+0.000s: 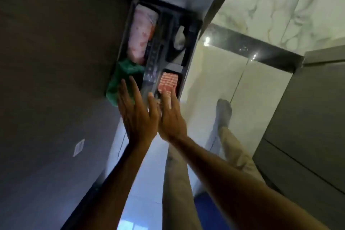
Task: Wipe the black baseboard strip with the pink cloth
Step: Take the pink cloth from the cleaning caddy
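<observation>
A dark caddy [188, 65] stands on the floor against a dark wall. In its left compartment lies a pink patterned cloth [141, 33]. A green cloth [121, 80] hangs over the caddy's near left corner. My left hand [137, 114] is held over the caddy's near end, fingers apart, its fingertips at the green cloth. My right hand [170, 115] is beside it, fingers spread, just short of a red-and-white checked item [169, 80]. Both hands hold nothing. The glossy black baseboard strip [252, 50] runs along the foot of the marble wall at the right.
A white crumpled item [180, 38] lies in the caddy's right compartment. Grey cabinet fronts [306, 127] stand at the right. My legs in beige trousers [233, 147] and a grey sock [224, 110] are on the pale tiled floor. A white wall plate [79, 147] sits on the left wall.
</observation>
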Motion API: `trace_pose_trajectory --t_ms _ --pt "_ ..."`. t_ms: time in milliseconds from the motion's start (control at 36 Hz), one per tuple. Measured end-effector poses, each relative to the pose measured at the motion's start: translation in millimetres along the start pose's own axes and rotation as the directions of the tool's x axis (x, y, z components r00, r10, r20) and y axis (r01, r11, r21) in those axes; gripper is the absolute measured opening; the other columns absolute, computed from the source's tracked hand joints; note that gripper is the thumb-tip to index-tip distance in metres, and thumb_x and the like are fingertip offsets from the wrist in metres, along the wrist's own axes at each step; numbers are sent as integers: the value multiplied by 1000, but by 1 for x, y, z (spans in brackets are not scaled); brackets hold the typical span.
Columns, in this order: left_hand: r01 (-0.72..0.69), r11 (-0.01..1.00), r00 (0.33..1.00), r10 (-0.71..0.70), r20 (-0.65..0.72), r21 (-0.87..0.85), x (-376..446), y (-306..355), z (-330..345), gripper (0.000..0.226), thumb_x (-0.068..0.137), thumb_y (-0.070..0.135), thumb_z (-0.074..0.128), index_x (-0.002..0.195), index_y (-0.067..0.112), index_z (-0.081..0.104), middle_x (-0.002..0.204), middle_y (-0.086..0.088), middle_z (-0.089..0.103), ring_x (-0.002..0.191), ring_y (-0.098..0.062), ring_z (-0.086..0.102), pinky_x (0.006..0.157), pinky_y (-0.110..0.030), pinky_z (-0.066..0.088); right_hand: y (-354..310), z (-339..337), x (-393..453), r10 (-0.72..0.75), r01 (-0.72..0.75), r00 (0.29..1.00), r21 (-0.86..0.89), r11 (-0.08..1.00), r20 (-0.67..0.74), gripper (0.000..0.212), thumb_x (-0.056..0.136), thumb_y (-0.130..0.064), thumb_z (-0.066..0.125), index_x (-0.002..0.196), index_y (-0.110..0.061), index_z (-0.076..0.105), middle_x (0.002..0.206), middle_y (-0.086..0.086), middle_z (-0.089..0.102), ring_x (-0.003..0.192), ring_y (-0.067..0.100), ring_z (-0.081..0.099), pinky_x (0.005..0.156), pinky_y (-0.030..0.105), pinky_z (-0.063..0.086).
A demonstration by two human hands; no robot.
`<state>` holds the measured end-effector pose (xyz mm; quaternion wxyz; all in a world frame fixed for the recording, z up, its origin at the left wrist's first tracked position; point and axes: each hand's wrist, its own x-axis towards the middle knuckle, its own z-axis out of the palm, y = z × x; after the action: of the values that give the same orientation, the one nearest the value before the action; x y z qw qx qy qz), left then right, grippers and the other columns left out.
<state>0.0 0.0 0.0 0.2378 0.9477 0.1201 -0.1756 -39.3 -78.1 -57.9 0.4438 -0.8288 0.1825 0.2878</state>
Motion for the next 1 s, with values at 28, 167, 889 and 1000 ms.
trace_pose_trajectory --t_ms 28,167,889,1000 --pt "-24 999 1000 25 -10 22 17 -7 13 76 110 52 28 175 13 16 183 -18 13 170 -36 15 138 -56 17 8 12 19 -41 41 999 -45 998 -10 69 120 -44 40 178 -27 5 188 1 -3 175 24 -3 140 43 19" --pt "-275 945 958 284 -25 178 104 -23 65 79 111 59 25 173 12 20 182 -21 15 170 -41 13 139 -50 7 23 54 92 50 -57 994 -72 996 -99 89 112 -53 55 178 -26 0 187 7 3 174 33 13 139 53 29" --pt "-491 793 847 531 -15 360 103 17 31 80 115 57 33 176 17 2 183 -20 7 169 -40 14 134 -66 25 -12 -72 36 11 92 932 268 959 -362 54 116 -8 56 168 -7 41 177 8 42 166 20 39 138 41 34" --pt "-621 610 731 678 82 492 80 65 9 69 116 48 22 167 2 29 182 -24 0 167 -46 18 134 -63 18 -13 -149 34 -15 132 893 229 964 -450 53 118 -12 52 170 -10 39 178 4 41 165 18 41 137 44 37"
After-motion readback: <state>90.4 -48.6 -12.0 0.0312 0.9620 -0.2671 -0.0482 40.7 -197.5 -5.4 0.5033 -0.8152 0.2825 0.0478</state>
